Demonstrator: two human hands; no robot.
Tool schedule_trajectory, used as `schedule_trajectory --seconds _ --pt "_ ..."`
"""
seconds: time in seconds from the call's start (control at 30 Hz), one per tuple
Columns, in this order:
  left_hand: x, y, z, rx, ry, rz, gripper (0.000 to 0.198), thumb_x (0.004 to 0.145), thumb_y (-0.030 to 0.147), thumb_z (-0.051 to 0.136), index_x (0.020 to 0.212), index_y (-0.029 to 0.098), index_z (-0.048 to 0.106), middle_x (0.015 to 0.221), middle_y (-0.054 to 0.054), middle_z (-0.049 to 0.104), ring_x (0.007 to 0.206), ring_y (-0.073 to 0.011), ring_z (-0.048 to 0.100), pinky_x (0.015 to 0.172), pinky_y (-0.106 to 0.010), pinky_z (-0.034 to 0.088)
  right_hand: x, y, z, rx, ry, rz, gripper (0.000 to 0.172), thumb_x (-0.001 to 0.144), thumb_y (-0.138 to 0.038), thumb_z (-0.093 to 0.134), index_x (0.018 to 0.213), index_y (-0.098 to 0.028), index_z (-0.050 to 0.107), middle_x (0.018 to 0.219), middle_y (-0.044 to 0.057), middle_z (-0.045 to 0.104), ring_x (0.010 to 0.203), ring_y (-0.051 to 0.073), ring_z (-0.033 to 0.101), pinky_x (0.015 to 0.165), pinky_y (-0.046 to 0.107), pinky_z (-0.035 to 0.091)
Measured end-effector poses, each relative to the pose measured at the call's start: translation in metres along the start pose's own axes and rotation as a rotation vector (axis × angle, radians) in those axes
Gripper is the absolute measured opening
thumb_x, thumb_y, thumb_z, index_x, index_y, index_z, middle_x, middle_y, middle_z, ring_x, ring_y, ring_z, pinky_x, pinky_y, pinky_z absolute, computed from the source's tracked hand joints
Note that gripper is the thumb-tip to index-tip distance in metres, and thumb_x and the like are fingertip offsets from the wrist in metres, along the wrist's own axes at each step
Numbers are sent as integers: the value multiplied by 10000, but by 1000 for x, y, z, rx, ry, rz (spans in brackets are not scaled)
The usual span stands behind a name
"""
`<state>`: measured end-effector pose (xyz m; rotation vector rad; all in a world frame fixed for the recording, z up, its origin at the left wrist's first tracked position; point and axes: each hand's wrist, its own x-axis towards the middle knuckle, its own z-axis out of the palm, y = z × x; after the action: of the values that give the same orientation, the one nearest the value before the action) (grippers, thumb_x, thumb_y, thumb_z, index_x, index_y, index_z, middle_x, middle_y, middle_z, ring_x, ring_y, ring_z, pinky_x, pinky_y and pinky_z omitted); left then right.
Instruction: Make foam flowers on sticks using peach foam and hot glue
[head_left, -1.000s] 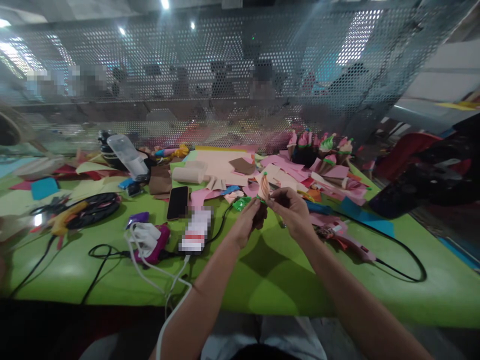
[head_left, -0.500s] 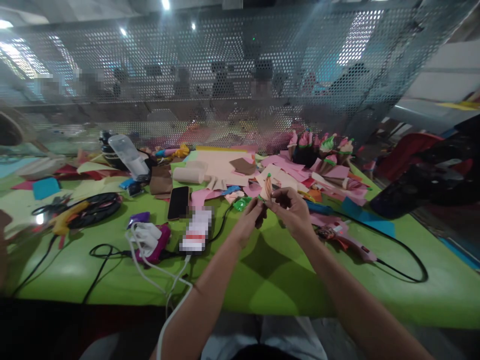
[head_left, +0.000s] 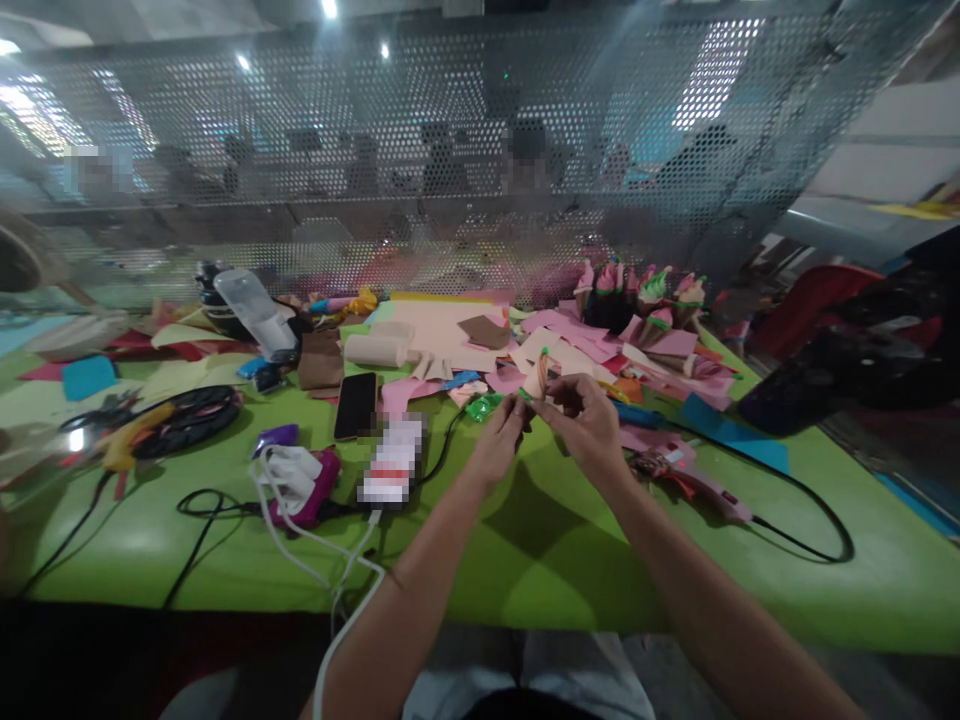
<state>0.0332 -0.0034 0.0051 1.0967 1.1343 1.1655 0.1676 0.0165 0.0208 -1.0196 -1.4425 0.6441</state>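
Both hands meet over the middle of the green table. My left hand (head_left: pixel 504 434) is closed, its fingertips pinching a bit of green at the base of a small paper cone. Around the peach and brown cone (head_left: pixel 543 374), which has a green tip, my right hand (head_left: pixel 585 418) has its thumb and fingers pressed. Just left of the fingers lies a crumpled green wrapper (head_left: pixel 482 406). Similar finished-looking cones (head_left: pixel 654 288) in pink and green stand in a dark holder at the back right.
A pink glue gun (head_left: pixel 709 492) with a looping black cord lies to the right. Left are a black phone (head_left: pixel 356 406), a lit phone (head_left: pixel 394 462) on a white cable, a magenta adapter (head_left: pixel 321 488) and a yellow glue gun (head_left: pixel 139 436). Paper scraps (head_left: pixel 570 330) cover the back.
The cone has tilted and shifted slightly to the right between my fingers. Both hands stay in nearly the same place.
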Motion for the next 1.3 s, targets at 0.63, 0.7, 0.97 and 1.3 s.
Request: schedule_trajectory --seconds 0.63,0.7,0.97,1.3 --pt "4 0 1 225 17 226 151 974 287 419 1022 184 518 1090 -101 617 1013 -181 556 934 -323 429 -2 7 -1 -76 -5 -32 177 753 -292 710 795 -222 553 747 -22 536 611 126 459 556 270 371" --pt "4 0 1 236 30 236 167 973 301 430 1051 187 524 1113 -106 622 1037 -190 562 947 -334 428 -1 7 -1 -98 4 -58 184 736 -281 719 778 -222 549 739 -24 533 620 131 466 567 274 373" --pt "2 1 1 274 41 253 186 972 313 444 1070 188 541 1129 -114 644 1053 -206 580 950 -353 441 -1 4 -1 -81 13 -40 162 768 -313 678 771 -224 543 731 -17 531 615 136 467 567 284 372" --pt "6 -6 -1 325 63 277 141 948 274 492 1049 191 544 1083 -92 640 1007 -205 573 929 -356 441 2 11 -1 35 -6 83 246 690 -327 754 782 -219 553 704 -34 533 591 119 446 541 267 356"
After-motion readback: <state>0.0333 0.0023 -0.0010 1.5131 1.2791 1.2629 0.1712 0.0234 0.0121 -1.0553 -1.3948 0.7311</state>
